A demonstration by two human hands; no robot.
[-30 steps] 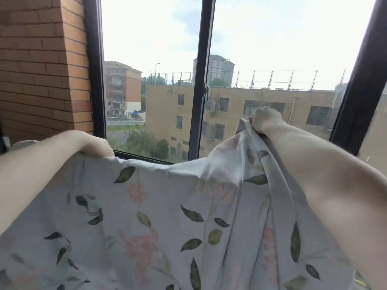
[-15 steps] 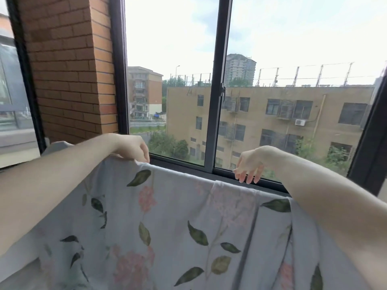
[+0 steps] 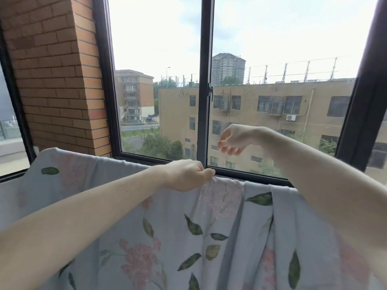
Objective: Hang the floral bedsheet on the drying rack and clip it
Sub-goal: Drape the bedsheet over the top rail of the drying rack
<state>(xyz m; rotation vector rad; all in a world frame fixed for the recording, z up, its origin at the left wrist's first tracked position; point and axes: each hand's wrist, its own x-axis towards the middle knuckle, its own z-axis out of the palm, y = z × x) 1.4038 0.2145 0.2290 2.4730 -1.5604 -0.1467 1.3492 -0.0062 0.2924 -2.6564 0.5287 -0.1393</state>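
Since the earlier frames the left hand [image 3: 186,174] has slid rightward along the fold to the view's centre, and the right hand [image 3: 234,139] has let go and risen. No readable writing shows. The left hand pinches the top edge of the pale blue bedsheet printed with pink flowers and green leaves [image 3: 209,237], fingers curled over it. The right hand hovers at 1 o'clock, fingers loosely curled, holding nothing. The bedsheet hangs draped from 9 to 3 o'clock, hiding whatever carries it. Beyond stand a dark-framed window [image 3: 206,101] and a red brick pillar [image 3: 52,70] at 10 o'clock.
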